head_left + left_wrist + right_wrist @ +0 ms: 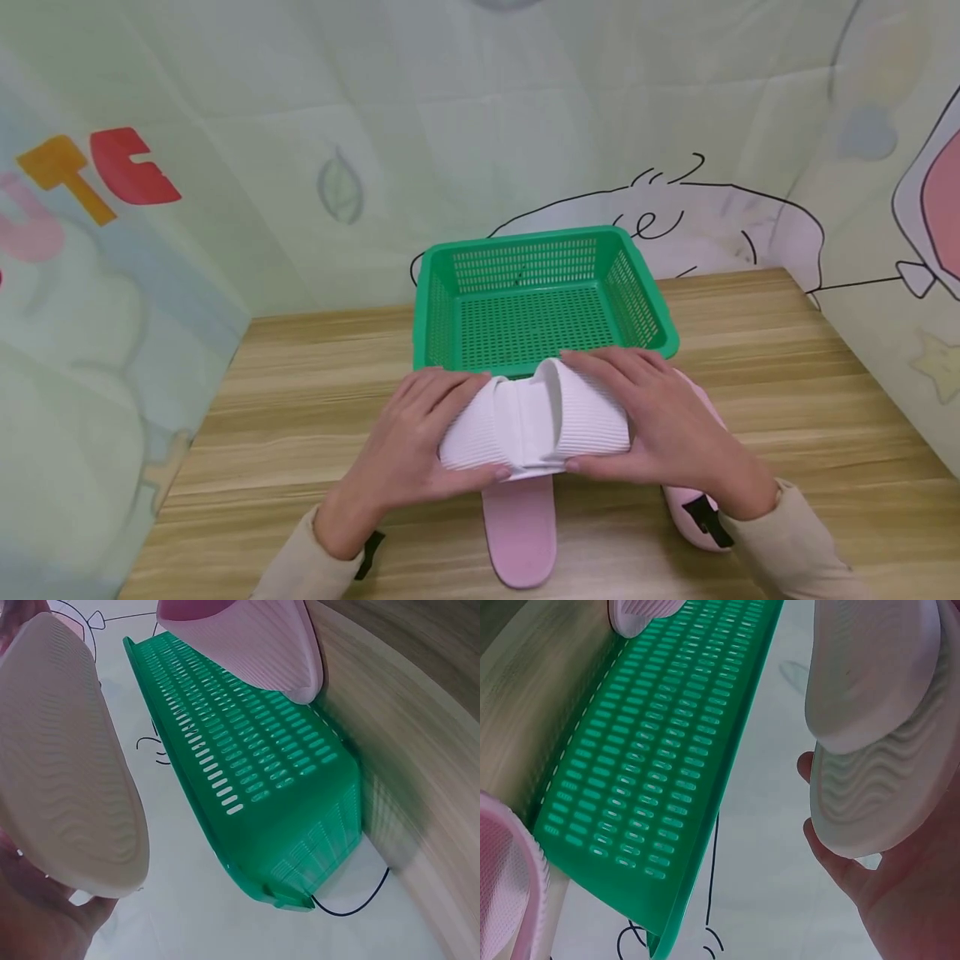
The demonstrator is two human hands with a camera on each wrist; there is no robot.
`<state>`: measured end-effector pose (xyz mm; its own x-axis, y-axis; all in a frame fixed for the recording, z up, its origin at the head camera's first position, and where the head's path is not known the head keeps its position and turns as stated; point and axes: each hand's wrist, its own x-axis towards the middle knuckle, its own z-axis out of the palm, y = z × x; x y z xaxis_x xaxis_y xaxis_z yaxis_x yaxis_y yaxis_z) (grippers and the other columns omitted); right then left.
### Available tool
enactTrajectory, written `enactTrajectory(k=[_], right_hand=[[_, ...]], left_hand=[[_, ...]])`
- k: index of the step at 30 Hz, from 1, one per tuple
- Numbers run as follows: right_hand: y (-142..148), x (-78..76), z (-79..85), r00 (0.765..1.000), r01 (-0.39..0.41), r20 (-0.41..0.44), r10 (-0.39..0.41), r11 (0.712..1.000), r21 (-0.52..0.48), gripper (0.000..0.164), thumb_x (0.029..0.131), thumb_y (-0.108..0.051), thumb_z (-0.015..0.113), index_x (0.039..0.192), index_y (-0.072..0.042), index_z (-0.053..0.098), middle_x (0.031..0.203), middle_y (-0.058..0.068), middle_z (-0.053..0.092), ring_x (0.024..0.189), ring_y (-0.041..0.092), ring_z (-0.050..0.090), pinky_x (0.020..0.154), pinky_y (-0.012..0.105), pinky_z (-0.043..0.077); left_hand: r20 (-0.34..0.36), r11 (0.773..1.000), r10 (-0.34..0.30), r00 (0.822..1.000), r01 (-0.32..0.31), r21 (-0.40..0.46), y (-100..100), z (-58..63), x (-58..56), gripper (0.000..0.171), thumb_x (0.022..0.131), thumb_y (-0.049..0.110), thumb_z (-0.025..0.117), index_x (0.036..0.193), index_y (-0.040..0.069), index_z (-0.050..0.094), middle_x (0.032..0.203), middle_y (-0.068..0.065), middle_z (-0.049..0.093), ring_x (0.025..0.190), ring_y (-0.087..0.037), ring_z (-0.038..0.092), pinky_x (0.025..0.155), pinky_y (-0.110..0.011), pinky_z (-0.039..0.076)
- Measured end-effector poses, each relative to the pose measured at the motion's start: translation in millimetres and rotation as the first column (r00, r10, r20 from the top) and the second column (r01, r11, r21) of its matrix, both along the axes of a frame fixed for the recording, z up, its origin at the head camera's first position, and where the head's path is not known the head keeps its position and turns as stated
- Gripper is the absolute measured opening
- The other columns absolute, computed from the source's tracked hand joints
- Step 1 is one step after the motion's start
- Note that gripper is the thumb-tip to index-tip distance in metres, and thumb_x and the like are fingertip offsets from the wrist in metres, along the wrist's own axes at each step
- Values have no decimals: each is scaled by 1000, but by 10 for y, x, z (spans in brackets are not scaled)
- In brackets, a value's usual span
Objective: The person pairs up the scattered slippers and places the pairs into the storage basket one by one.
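A pair of white slippers is held above the table, one overlapping the other, with ribbed straps at opposite ends. My left hand (412, 446) grips the left white slipper (472, 429) around its strap end, thumb at the near edge. Around the right white slipper (592, 412), my right hand (663, 425) curls its fingers over the strap with the thumb in front. The two pale, wavy-patterned soles (877, 795) overlap in the right wrist view. Below the pair lies a pink slipper (521, 533), its front part hidden. Another pink slipper (690, 517) is partly behind my right forearm.
A green perforated basket (663, 337) stands behind the hands at the back of the wood-grain table (300, 400), its visible floor bare. Printed cloth walls (390, 108) rise along the back and both sides.
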<state>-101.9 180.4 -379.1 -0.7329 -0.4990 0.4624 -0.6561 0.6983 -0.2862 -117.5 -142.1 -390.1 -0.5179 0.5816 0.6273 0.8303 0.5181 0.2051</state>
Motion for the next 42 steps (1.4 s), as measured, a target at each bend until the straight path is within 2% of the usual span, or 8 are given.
enactTrajectory(k=[5,12,18,26,30,35,40,42], right_hand=[[-21,5,-13,1000,-16,-6,16,1000,12,100,74,-76,82,158,-32,50,138,-1,61,125,22,60,102,53,50],[-65,-9,-20,999,-54,-5,55,998,31,93,79,-76,78,159,-39,48,138,3,59,119,19,60,92,45,52],[-113,5,-16,997,-80,9,79,996,27,92,81,-75,78,160,-40,46,138,3,57,111,17,59,81,36,49],[-150,3,-13,997,-78,19,77,997,15,90,82,-74,77,160,-40,46,138,3,57,108,15,60,77,32,48],[-149,1,-24,996,-90,18,89,996,26,88,85,-73,75,161,-41,44,141,5,55,112,17,59,79,32,48],[-140,5,-22,995,-96,32,95,995,28,86,86,-70,77,160,-41,46,144,6,53,118,20,58,83,37,48],[-123,-3,-23,997,-80,7,80,997,22,85,84,-72,77,157,-40,50,146,10,55,131,29,56,100,52,49],[-115,-9,-27,997,-81,-8,81,996,20,83,84,-73,76,156,-39,52,145,10,56,134,30,54,106,54,47]], left_hand=[[15,1000,4,1000,-4,-3,18,-1,-1,84,85,75,71,142,13,65,128,-1,69,116,-22,63,103,-43,49],[17,1000,-2,1000,2,-15,37,-2,-9,85,83,73,76,141,12,65,126,-2,68,115,-23,63,100,-43,50],[15,1000,-19,1000,19,-24,68,-25,-18,85,82,71,77,141,11,65,127,-3,68,116,-23,63,99,-44,51],[27,999,-19,999,20,-25,101,-20,-33,84,87,74,70,140,10,65,127,-6,68,116,-25,64,99,-46,52],[27,1000,-20,999,20,-19,110,-26,-38,84,88,75,69,140,9,65,126,-7,69,115,-26,64,98,-46,52],[58,1000,-5,998,7,-26,110,-25,-29,86,84,72,75,141,10,65,128,-6,69,117,-25,63,98,-46,52],[107,999,19,994,-14,-43,106,-28,-27,90,81,70,79,146,11,62,133,-5,67,121,-24,61,98,-45,52],[122,999,24,992,-18,-50,105,-31,-27,91,81,70,79,148,12,60,135,-4,66,123,-23,60,99,-45,51]])
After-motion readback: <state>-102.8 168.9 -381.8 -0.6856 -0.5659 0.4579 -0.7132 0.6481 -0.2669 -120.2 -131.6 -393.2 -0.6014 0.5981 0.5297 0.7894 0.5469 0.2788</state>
